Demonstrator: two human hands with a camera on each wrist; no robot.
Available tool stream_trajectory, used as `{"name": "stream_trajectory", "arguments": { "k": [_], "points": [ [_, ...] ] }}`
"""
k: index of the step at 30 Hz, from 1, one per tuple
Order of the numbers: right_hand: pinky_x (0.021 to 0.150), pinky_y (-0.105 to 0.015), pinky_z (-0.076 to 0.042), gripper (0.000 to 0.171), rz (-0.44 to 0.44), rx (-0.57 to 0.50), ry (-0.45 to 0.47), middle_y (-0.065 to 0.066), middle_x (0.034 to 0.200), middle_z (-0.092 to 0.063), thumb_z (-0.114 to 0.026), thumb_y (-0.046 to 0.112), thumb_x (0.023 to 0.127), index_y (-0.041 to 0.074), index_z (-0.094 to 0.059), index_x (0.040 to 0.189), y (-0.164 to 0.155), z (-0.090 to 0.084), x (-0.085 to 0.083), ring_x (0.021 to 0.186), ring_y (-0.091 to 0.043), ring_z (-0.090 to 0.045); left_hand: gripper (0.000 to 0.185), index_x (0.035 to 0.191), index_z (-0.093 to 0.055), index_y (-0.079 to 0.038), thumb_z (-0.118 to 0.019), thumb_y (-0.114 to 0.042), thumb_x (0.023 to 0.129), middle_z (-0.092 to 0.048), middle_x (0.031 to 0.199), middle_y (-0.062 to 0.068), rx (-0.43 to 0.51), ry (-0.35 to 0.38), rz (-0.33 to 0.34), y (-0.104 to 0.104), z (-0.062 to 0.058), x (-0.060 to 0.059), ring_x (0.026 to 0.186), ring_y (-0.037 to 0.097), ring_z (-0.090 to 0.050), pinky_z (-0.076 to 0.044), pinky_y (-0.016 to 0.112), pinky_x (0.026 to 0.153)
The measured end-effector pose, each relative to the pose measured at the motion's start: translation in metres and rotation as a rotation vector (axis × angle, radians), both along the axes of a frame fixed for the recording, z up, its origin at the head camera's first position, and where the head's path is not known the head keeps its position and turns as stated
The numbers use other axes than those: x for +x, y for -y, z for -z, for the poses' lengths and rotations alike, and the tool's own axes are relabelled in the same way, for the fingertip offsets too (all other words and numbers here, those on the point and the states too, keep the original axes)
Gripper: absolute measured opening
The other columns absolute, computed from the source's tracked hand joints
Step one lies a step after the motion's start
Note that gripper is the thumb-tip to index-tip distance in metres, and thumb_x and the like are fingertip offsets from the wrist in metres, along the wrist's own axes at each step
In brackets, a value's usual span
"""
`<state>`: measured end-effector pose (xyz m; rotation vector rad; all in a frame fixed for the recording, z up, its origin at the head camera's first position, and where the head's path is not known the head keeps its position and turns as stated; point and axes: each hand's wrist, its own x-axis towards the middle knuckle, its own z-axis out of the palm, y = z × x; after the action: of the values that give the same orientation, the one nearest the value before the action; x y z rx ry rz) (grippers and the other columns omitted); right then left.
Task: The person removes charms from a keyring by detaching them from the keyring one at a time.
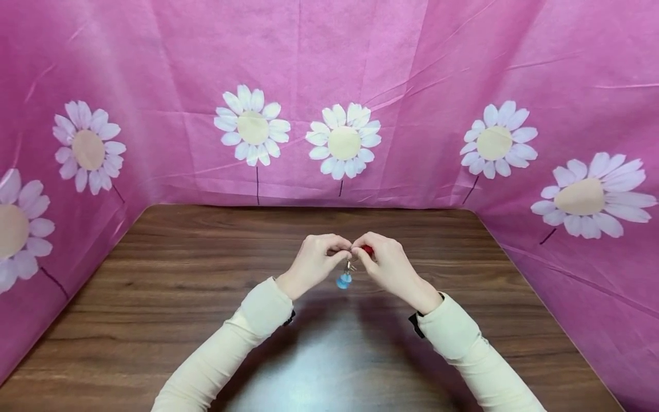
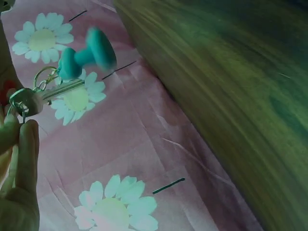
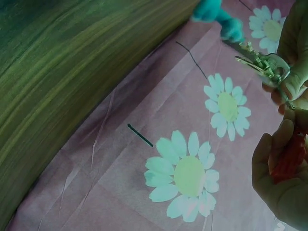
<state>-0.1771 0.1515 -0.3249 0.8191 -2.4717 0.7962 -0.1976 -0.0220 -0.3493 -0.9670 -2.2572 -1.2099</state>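
Note:
Above the table, my left hand [image 1: 314, 257] pinches a key ring [image 2: 19, 108] between thumb and fingertips. Keys [image 2: 32, 102] hang from it, together with a blue dumbbell-shaped charm [image 2: 102, 52] on a small loop and chain. My right hand [image 1: 388, 262] meets the left at the fingertips. Its fingers curl round a red object [image 3: 289, 159], whose kind is mostly hidden by the hand. Whether the red object is linked to the ring cannot be made out. In the right wrist view the keys lie partly fanned below the left fingers.
A brown wood-grain table [image 1: 154, 320] lies beneath both hands. Pink cloth [image 1: 407, 51] printed with white daisies rises along its back and both sides.

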Motion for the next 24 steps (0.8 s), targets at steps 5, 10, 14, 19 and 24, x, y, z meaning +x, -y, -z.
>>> {"name": "stream_trajectory", "arguments": {
  "k": [5,10,14,19,24],
  "points": [
    [0.061,-0.024,-0.044,0.004,0.000,-0.039,0.066,0.002,0.079,-0.064,-0.063,0.009,0.086,0.009,-0.066,0.088,-0.001,-0.003,0.001,0.067,-0.007,-0.052,0.008,0.087,-0.071,-0.007,-0.070,-0.007,0.078,-0.069,0.080,0.001,0.000,-0.046,-0.093,0.001,-0.001,-0.001,0.070,0.008,-0.065,-0.053,0.020,0.065],
    [0.060,-0.024,-0.045,0.005,0.024,-0.118,0.175,-0.001,0.081,-0.067,-0.062,0.010,0.086,0.009,-0.066,0.089,-0.002,-0.005,0.000,0.068,-0.010,-0.054,0.008,0.085,-0.071,-0.008,-0.071,-0.006,0.077,-0.068,0.078,0.001,0.021,-0.115,-0.123,0.001,-0.004,0.000,0.067,0.008,-0.063,-0.052,0.021,0.062],
    [0.056,-0.021,-0.040,0.008,0.060,-0.190,0.266,-0.002,0.077,-0.065,-0.062,0.015,0.087,0.009,-0.067,0.089,-0.002,-0.007,-0.003,0.064,-0.010,-0.050,0.009,0.086,-0.072,-0.007,-0.071,-0.005,0.077,-0.068,0.075,0.001,0.098,-0.128,-0.136,0.000,-0.005,-0.001,0.064,0.009,-0.062,-0.050,0.015,0.062],
    [0.053,-0.020,-0.038,0.012,0.045,-0.304,0.365,-0.008,0.073,-0.062,-0.064,0.014,0.086,0.005,-0.067,0.092,-0.002,-0.007,-0.007,0.060,-0.008,-0.046,0.012,0.088,-0.072,-0.002,-0.070,0.000,0.076,-0.067,0.073,0.007,0.266,-0.070,-0.098,0.001,-0.008,0.002,0.063,0.013,-0.062,-0.053,0.017,0.063],
    [0.053,-0.019,-0.040,0.011,0.019,-0.408,0.402,-0.013,0.078,-0.065,-0.065,0.011,0.084,0.003,-0.067,0.092,-0.001,-0.006,-0.006,0.062,-0.007,-0.049,0.010,0.086,-0.070,0.007,-0.067,0.006,0.077,-0.066,0.075,0.017,0.399,0.074,-0.070,-0.002,-0.028,0.020,0.068,0.022,-0.063,-0.056,0.028,0.068]
  ]
}}
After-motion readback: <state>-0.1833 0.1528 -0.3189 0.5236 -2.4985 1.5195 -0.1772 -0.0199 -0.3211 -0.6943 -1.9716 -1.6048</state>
